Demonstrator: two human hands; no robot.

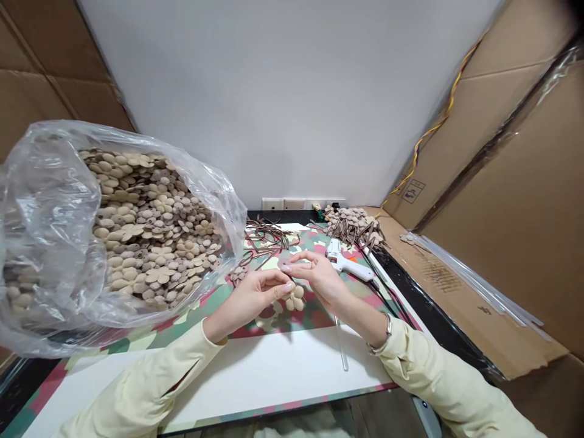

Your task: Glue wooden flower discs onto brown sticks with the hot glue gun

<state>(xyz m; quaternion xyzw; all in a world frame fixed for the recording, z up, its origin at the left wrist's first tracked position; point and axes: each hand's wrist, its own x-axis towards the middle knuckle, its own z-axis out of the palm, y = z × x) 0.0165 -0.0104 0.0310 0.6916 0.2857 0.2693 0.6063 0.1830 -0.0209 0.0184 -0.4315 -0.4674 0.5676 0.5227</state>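
My left hand (255,295) is closed in a pinch, with a tan fabric flower (294,299) at its fingertips, petals hanging over the mat. Close above, my right hand (319,277) pinches a small mauve-brown flower piece (285,263), partly covered by the fingers. Whether a stem joins the two pieces cannot be made out. A few mauve flowers (238,275) lie just beyond my left wrist. The white glue gun (349,264) rests to the right of my right hand, and a clear glue stick (341,347) lies below it.
A large clear plastic bag (50,182) full of tan and mauve flowers (155,243) stands at left. Brown stems (269,237) and a pile of stemmed flowers (356,225) lie at the back. Several clear glue sticks (479,283) rest on cardboard (515,347) at right.
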